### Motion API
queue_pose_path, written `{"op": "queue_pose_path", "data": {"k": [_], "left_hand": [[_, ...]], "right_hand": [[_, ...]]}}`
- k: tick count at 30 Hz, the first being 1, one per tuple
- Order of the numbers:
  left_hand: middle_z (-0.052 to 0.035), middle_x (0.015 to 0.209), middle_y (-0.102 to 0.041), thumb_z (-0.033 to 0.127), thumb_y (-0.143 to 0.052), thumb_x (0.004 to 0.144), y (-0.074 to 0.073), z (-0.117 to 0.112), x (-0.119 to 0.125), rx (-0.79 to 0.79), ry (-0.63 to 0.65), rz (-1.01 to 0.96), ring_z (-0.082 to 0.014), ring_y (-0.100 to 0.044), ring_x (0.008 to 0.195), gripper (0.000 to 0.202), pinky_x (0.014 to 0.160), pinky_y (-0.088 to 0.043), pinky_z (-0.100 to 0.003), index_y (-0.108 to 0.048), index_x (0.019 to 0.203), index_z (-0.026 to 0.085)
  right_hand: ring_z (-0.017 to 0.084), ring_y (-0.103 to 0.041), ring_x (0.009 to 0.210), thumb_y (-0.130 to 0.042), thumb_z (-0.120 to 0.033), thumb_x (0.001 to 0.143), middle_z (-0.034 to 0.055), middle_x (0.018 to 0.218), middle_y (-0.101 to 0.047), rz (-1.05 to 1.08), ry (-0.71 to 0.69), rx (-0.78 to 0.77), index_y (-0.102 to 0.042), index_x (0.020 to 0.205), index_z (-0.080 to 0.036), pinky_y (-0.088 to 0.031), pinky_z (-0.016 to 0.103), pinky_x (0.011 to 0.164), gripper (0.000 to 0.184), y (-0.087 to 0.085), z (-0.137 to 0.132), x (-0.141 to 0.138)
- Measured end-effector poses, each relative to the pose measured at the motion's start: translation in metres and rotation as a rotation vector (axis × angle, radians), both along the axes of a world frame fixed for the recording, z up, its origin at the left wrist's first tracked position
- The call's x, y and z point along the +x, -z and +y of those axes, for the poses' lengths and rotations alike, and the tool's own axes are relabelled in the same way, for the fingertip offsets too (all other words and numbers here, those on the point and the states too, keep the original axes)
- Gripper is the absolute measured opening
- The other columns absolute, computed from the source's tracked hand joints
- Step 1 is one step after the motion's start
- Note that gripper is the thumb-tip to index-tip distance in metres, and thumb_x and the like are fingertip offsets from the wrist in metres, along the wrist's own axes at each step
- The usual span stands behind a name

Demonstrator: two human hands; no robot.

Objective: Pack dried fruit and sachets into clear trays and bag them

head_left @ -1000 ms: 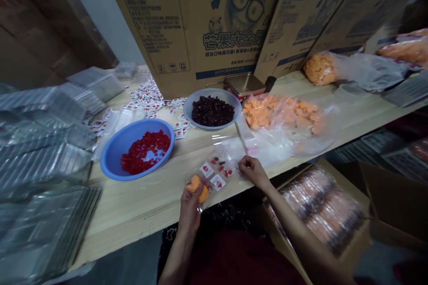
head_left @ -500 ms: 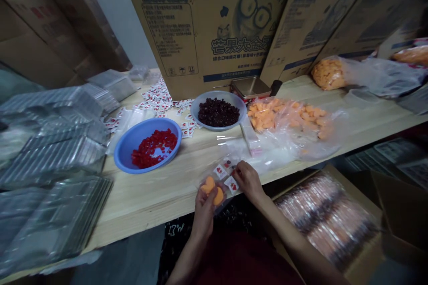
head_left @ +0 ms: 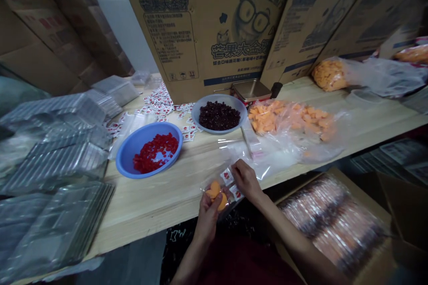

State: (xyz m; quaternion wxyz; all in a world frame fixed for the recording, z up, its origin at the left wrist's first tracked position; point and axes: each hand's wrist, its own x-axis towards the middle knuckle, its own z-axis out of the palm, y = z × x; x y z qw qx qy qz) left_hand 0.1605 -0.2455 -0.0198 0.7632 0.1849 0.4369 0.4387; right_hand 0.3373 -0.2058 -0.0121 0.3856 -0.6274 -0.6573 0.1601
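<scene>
At the front edge of the wooden bench (head_left: 160, 196) both my hands hold one small clear bag (head_left: 223, 185). It contains orange fruit pieces, small red-and-white sachets and a few dark and red bits. My left hand (head_left: 209, 211) is closed on the bag's near end, over the orange pieces. My right hand (head_left: 246, 179) pinches the bag's far edge, fingers pressed together. A pile of empty clear bags (head_left: 267, 153) lies just beyond my right hand.
A blue bowl of red candied fruit (head_left: 149, 150) and a grey bowl of dark berries (head_left: 219, 114) stand behind. Bagged orange pieces (head_left: 294, 120), loose sachets (head_left: 160, 98), stacked clear trays (head_left: 50, 142), printed cartons (head_left: 214, 22), a carton of filled packs (head_left: 331, 222) lower right.
My hands and the bag have drawn slightly toward me, to the bench's edge. My right hand has slid closer along the bag toward my left. The view has shifted a little.
</scene>
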Motion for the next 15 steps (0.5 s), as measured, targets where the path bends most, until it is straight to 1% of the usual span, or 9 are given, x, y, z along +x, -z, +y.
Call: {"op": "queue_pose_path", "data": {"k": [1,3,6,9,11,15], "left_hand": [[-0.0135,0.115,-0.072,0.033,-0.086,0.065,0.0,0.0,0.0,-0.019,-0.005,-0.012,-0.0277,-0.07,0.104,0.065,0.093,-0.053,-0.039,-0.059,0.122,0.018],[-0.014,0.113,-0.072,0.032,-0.086,0.066,0.002,0.0,0.0,-0.059,0.019,-0.047,-0.0281,-0.07,0.102,0.061,0.092,-0.054,-0.04,-0.059,0.119,0.016],[-0.0142,0.113,-0.072,0.03,-0.087,0.065,0.004,-0.001,0.001,-0.115,0.048,-0.096,-0.029,-0.071,0.1,0.059,0.092,-0.055,-0.045,-0.059,0.115,0.017],[-0.0144,0.114,-0.072,0.029,-0.087,0.064,0.005,0.0,0.005,-0.126,0.034,-0.117,-0.0299,-0.07,0.103,0.055,0.094,-0.054,-0.047,-0.061,0.11,0.017],[-0.0142,0.114,-0.071,0.028,-0.087,0.065,0.003,0.001,0.009,-0.123,0.035,-0.139,-0.0303,-0.069,0.105,0.052,0.095,-0.053,-0.047,-0.061,0.109,0.016],[-0.0134,0.116,-0.071,0.026,-0.085,0.067,-0.005,0.001,0.016,-0.115,0.045,-0.175,-0.0298,-0.068,0.108,0.053,0.097,-0.053,-0.049,-0.06,0.113,0.017]], "right_hand": [[0.017,-0.055,0.078,-0.04,-0.019,0.096,0.0031,0.082,-0.056,0.013,-0.013,-0.006,-0.052,0.084,-0.021,-0.041,0.027,0.072,0.017,-0.002,-0.004,0.0],[0.018,-0.054,0.077,-0.042,-0.021,0.096,0.0033,0.083,-0.056,-0.036,0.006,-0.03,-0.053,0.085,-0.021,-0.041,0.028,0.071,0.016,-0.004,-0.012,0.002],[0.021,-0.053,0.08,-0.048,-0.02,0.092,0.0054,0.085,-0.057,-0.246,0.105,-0.057,-0.056,0.089,-0.021,-0.04,0.031,0.072,0.008,0.0,-0.026,0.013],[0.023,-0.051,0.082,-0.048,-0.015,0.089,0.0069,0.085,-0.056,-0.418,0.212,-0.058,-0.054,0.085,-0.021,-0.039,0.033,0.073,0.009,0.005,-0.039,0.03],[0.023,-0.05,0.082,-0.046,-0.013,0.089,0.0071,0.085,-0.055,-0.432,0.241,-0.048,-0.053,0.083,-0.021,-0.039,0.033,0.073,0.012,0.006,-0.047,0.041],[0.022,-0.051,0.083,-0.042,-0.014,0.092,0.0066,0.088,-0.053,-0.304,0.228,-0.02,-0.053,0.089,-0.021,-0.042,0.032,0.075,0.013,0.001,-0.059,0.053]]}}
